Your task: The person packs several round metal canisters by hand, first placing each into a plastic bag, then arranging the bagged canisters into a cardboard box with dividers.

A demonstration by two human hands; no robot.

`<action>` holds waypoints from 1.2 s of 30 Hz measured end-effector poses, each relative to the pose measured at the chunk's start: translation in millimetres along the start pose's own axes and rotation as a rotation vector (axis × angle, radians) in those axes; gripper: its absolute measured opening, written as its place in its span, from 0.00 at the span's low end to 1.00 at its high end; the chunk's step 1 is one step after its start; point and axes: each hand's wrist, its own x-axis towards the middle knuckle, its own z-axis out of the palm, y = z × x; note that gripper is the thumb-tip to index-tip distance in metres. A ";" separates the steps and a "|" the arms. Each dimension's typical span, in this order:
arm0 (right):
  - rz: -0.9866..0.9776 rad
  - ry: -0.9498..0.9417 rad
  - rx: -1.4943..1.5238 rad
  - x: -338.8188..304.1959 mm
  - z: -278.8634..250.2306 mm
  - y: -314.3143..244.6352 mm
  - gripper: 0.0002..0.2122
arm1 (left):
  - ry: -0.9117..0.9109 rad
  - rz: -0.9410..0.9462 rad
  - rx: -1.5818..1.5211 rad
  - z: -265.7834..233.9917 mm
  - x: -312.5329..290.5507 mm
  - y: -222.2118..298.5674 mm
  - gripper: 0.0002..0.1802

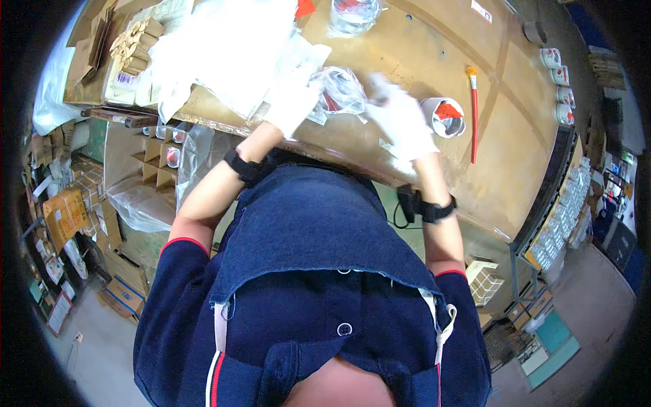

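Note:
My left hand, in a white glove, is closed at the left side of a round part wrapped in a clear plastic bag. Some red shows through the film. On the bag's other side is my right hand, also gloved; its fingers are smeared by motion, so their grip cannot be made out. Just right of that hand stands a white cylinder with a red piece inside. Beyond it lies a brush with a long red handle and pale bristles.
White plastic bags are heaped at the table's left, beside cardboard pieces. Another bagged part sits at the far side. Several white cylinders line the right edge. A divided carton stands below the table's left.

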 end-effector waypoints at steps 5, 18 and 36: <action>0.019 -0.108 -0.382 40.6 51.2 -15.8 0.13 | 0.048 0.233 0.168 2.5 -6.5 29.4 0.18; 0.522 0.068 0.551 -41.6 -12.9 29.7 0.11 | -0.376 0.658 0.795 -9.7 39.7 56.0 0.12; 0.238 -0.085 0.229 -50.1 19.7 49.9 0.12 | -0.127 0.310 0.678 -18.6 82.0 35.5 0.19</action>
